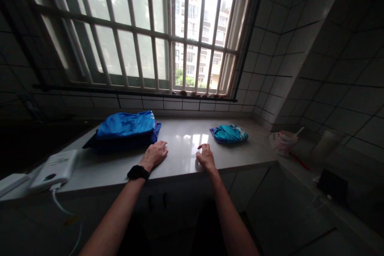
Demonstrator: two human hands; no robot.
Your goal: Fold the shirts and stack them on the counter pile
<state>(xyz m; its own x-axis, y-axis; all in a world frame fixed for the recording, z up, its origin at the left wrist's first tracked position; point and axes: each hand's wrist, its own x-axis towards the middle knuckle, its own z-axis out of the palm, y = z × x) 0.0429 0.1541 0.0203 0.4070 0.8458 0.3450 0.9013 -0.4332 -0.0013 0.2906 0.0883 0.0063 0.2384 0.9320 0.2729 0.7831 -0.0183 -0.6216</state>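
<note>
Showing left fingers beside blue clothes, dark lower layers indistinct

- I see bright blue cloth, navy cloth below
- Teal cloth, purple at left, pale pattern at right
- Black watch
- White box
- I make the desk out as pale grey
- Whitish tiles, dark grid lines

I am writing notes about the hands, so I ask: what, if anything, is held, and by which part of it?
Nothing is held: the left hand is empty beside the blue cloth; the right hand is empty too.
</note>
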